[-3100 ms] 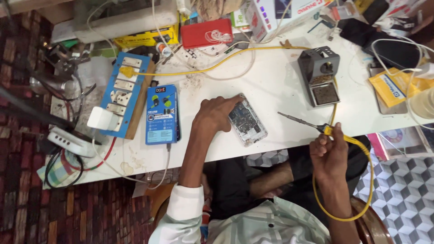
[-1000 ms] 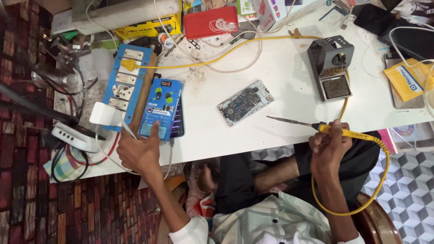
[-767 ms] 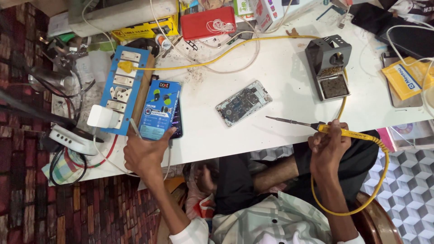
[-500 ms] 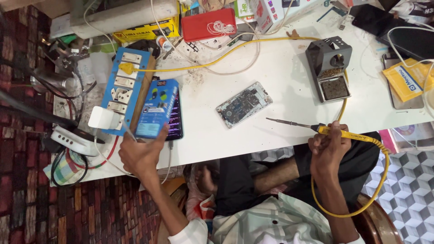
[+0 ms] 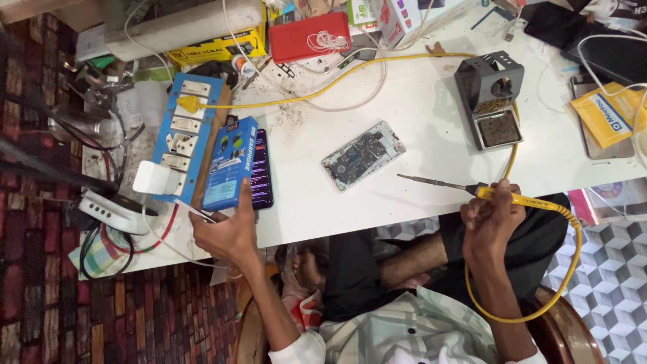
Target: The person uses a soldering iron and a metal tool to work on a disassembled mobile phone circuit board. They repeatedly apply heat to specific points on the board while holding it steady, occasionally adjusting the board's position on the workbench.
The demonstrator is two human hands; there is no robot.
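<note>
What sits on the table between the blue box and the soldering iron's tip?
In the head view, the opened phone lies between the blue box and the soldering iron.

The left hand [image 5: 226,232] reaches out toward eleven o'clock from the body, forearm bare, a white cuff bunched at the elbow. Its fingers curl loosely inward and the thumb points up toward twelve o'clock; whether they pinch anything I cannot tell. The right hand [image 5: 488,219] sits off at about two o'clock, closed in a tight fist, knuckles up, the wrist bent slightly. The right forearm runs back toward five o'clock. The two hands are well apart.
</note>
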